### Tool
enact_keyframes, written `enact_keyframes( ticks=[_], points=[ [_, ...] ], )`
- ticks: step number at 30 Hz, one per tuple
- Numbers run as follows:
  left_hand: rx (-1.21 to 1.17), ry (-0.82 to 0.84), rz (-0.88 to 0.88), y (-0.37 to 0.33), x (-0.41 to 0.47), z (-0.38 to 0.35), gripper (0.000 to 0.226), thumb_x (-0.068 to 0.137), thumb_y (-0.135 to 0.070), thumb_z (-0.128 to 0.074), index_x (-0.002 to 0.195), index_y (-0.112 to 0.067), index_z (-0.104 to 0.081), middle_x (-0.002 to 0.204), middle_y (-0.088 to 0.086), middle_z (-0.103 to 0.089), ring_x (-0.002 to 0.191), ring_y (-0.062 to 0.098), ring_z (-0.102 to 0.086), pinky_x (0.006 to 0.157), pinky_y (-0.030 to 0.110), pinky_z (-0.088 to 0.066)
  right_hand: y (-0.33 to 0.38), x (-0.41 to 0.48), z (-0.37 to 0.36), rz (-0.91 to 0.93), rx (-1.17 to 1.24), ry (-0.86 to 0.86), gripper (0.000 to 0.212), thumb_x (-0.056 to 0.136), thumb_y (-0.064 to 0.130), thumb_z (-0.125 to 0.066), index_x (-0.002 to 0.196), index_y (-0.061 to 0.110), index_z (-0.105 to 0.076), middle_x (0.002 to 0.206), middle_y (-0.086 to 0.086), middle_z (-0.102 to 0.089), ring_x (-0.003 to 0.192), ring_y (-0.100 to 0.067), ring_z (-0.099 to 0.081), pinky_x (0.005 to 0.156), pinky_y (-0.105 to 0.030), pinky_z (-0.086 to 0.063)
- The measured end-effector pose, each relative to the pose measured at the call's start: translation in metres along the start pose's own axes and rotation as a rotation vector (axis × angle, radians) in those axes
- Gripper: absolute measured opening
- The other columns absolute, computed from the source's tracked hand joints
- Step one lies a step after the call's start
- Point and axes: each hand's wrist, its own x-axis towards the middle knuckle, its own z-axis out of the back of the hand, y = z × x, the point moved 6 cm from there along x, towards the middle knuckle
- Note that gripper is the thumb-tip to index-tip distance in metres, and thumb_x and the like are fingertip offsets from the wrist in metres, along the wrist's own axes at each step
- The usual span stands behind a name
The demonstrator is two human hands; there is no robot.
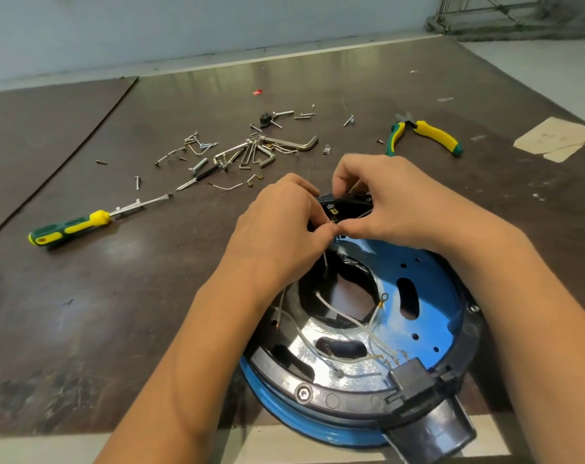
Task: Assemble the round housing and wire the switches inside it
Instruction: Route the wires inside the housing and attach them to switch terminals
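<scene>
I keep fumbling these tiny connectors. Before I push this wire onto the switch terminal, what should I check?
1. Switch block steadied by the right hand: ok.
2. White wire pinched in the left hand: ok.
3. Wire end lined up with the brass terminal: cannot tell, fingertips cover it.
4. Ring-terminal wire lying free inside the round housing, away from the hands: ok.
5. Pliers handy on the table to the right: ok.
</scene>
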Motion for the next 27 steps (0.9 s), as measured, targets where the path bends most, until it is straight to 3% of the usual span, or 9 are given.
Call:
enact_keyframes(
  ticks=[3,7,16,27],
  points=[
    [0.003,0.010,-0.005,-0.0007,0.0020,-0.0013,0.014,0.086,-0.039,-0.070,0.083,-0.028,-0.078,0.122,-0.012,-0.055,0.103,0.013,-0.058,0.085,0.042,-0.052,-0.0029,-0.0013,-0.0026,-0.031,0.025,0.017,0.053,0.074,0.033,-0.086,0.114,0.033,-0.051,0.105,0.013,-0.058,0.096,-0.004,-0.058,0.078,-0.015,-0.045],
    [0.012,0.006,-0.002,0.0000,0.0034,-0.0022,0.013,0.086,-0.038,-0.070,0.083,-0.028,-0.077,0.119,-0.012,-0.056,0.101,0.016,-0.059,0.085,0.043,-0.052,-0.0005,0.0007,-0.0032,-0.006,-0.062,0.034,0.057,0.077,0.033,-0.083,0.129,0.022,-0.062,0.124,0.002,-0.066,0.114,-0.013,-0.060,0.099,-0.033,-0.050],
    [0.008,0.017,-0.029,-0.0011,0.0042,-0.0041,0.011,0.086,-0.039,-0.070,0.082,-0.031,-0.075,0.117,-0.012,-0.054,0.101,0.012,-0.056,0.085,0.043,-0.051,-0.0005,0.0014,-0.0025,-0.004,-0.037,0.033,0.049,0.078,0.030,-0.081,0.124,0.024,-0.066,0.118,0.004,-0.069,0.106,-0.010,-0.063,0.094,-0.030,-0.053],
    [-0.057,0.063,-0.003,0.0010,0.0036,-0.0013,0.007,0.084,-0.030,-0.073,0.084,-0.035,-0.078,0.128,-0.014,-0.054,0.110,0.010,-0.055,0.089,0.044,-0.051,-0.0045,0.0019,-0.0034,0.021,0.011,0.050,0.053,0.076,0.028,-0.080,0.126,0.026,-0.064,0.120,0.004,-0.067,0.109,-0.011,-0.062,0.095,-0.030,-0.052]
  ],
)
